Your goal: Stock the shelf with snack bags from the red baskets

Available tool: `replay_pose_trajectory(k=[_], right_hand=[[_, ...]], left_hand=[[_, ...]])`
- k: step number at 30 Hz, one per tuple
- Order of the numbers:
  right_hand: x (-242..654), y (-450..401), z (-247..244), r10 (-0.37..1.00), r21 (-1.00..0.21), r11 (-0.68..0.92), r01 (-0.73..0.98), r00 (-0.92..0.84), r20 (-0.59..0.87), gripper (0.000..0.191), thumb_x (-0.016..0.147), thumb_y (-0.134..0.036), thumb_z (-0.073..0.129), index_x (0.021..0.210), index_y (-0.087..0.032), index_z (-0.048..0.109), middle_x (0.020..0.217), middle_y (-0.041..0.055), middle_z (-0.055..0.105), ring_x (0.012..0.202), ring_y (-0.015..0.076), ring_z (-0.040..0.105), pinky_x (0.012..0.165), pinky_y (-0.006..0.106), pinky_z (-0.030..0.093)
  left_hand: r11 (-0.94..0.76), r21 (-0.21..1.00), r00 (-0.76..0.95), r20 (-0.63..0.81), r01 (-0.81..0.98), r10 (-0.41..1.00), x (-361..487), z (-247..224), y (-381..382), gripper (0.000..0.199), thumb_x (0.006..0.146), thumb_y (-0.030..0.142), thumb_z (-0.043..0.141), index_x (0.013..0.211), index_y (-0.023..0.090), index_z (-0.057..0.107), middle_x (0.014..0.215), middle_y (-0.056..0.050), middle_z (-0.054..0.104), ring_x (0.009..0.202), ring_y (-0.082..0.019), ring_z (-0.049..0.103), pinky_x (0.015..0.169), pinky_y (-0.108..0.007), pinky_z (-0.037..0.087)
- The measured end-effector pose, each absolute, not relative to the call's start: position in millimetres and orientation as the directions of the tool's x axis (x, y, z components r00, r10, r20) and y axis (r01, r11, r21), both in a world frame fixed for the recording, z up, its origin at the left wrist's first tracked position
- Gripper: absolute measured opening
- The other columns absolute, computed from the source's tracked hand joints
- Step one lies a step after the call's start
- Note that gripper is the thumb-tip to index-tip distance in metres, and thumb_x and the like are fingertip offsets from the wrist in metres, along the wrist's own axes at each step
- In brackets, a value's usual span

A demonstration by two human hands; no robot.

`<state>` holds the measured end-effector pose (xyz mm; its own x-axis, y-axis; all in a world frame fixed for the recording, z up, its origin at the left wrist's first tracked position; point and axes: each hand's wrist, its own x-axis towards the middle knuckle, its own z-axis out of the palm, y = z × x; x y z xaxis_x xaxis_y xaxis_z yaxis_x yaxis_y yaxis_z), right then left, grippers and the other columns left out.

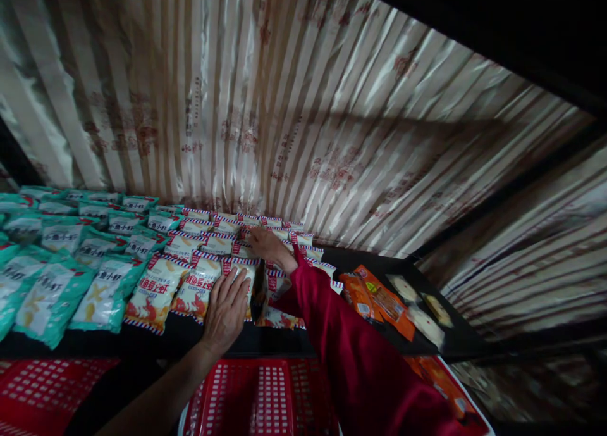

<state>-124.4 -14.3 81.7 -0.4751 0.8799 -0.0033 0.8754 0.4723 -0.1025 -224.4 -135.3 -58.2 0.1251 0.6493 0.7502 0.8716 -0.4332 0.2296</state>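
Note:
My left hand [227,309] lies with its fingers stretched out on the front of a white and red snack bag [241,273] in the front row. Behind it, my right hand [269,245] reaches over the rows from the right, its fingers bent and drawn together at the top of a snack bag [243,251] further back; the fingertips are partly hidden. Similar bags with striped edges stand around both hands, among them one front-row snack bag [156,290] to the left. A dark red sleeve [341,316] covers my right arm and hides some bags.
Several teal snack bags [107,290] fill the left of the black shelf [294,339]. Orange packets [386,297] and pale flat packs [424,327] lie on the right. Red plastic baskets [246,392] are below the shelf edge. Shiny striped sheeting [284,107] hangs behind.

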Motion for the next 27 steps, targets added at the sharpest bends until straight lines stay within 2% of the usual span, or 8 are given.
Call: replay_pose_trajectory(k=[6, 11, 15, 21, 24, 27], right_hand=[[-141, -5, 70, 0.91, -0.003, 0.409, 0.913, -0.408, -0.078, 0.032, 0.095, -0.023, 0.036, 0.117, -0.017, 0.06, 0.101, 0.0102, 0.07, 0.088, 0.0234, 0.068, 0.071, 0.033, 0.052], [-141, -5, 65, 0.894, 0.036, 0.441, 0.897, -0.435, -0.107, 0.031, 0.093, -0.02, 0.04, 0.115, -0.019, 0.062, 0.115, 0.0122, 0.065, 0.092, 0.0264, 0.067, 0.073, 0.037, 0.054], [-141, -4, 65, 0.88, 0.059, 0.466, 0.883, -0.456, -0.133, 0.031, 0.093, -0.019, 0.04, 0.116, -0.019, 0.062, 0.124, 0.0126, 0.061, 0.098, 0.0253, 0.065, 0.079, 0.038, 0.053], [-140, 0, 59, 0.888, -0.01, 0.447, 0.894, -0.446, -0.114, 0.032, 0.095, -0.028, 0.04, 0.118, -0.016, 0.06, 0.118, 0.0132, 0.064, 0.102, 0.0236, 0.063, 0.079, 0.032, 0.051], [-137, 5, 54, 0.918, -0.095, 0.383, 0.919, -0.39, -0.069, 0.039, 0.098, -0.029, 0.029, 0.117, -0.016, 0.06, 0.11, 0.013, 0.067, 0.097, 0.0221, 0.065, 0.076, 0.031, 0.05], [-134, 11, 48, 0.918, -0.072, 0.389, 0.918, -0.393, -0.057, 0.04, 0.098, -0.024, 0.027, 0.116, -0.014, 0.061, 0.108, 0.0148, 0.068, 0.095, 0.0232, 0.066, 0.076, 0.032, 0.05]], left_hand=[[-0.445, 0.238, 0.12, 0.759, 0.864, 0.639, -225, -57, -136, 0.035, 0.089, 0.014, 0.042, 0.121, 0.016, 0.057, 0.135, -0.008, 0.054, 0.132, -0.024, 0.041, 0.11, -0.045, 0.029], [-0.446, 0.245, 0.117, 0.758, 0.861, 0.642, -225, -56, -135, 0.035, 0.09, 0.015, 0.042, 0.121, 0.016, 0.056, 0.134, -0.009, 0.055, 0.131, -0.025, 0.042, 0.109, -0.046, 0.031], [-0.454, 0.243, 0.119, 0.764, 0.858, 0.634, -225, -56, -135, 0.034, 0.09, 0.015, 0.042, 0.12, 0.015, 0.057, 0.134, -0.008, 0.055, 0.131, -0.025, 0.042, 0.109, -0.046, 0.029], [-0.446, 0.252, 0.114, 0.755, 0.859, 0.646, -225, -56, -136, 0.034, 0.089, 0.015, 0.043, 0.12, 0.016, 0.057, 0.134, -0.009, 0.055, 0.131, -0.025, 0.042, 0.109, -0.046, 0.029], [-0.448, 0.247, 0.117, 0.758, 0.859, 0.642, -224, -55, -136, 0.033, 0.089, 0.015, 0.043, 0.119, 0.016, 0.058, 0.134, -0.008, 0.055, 0.131, -0.024, 0.042, 0.109, -0.045, 0.03], [-0.446, 0.238, 0.117, 0.765, 0.863, 0.634, -224, -54, -136, 0.033, 0.089, 0.015, 0.043, 0.119, 0.016, 0.057, 0.133, -0.008, 0.056, 0.13, -0.024, 0.043, 0.109, -0.045, 0.03]])
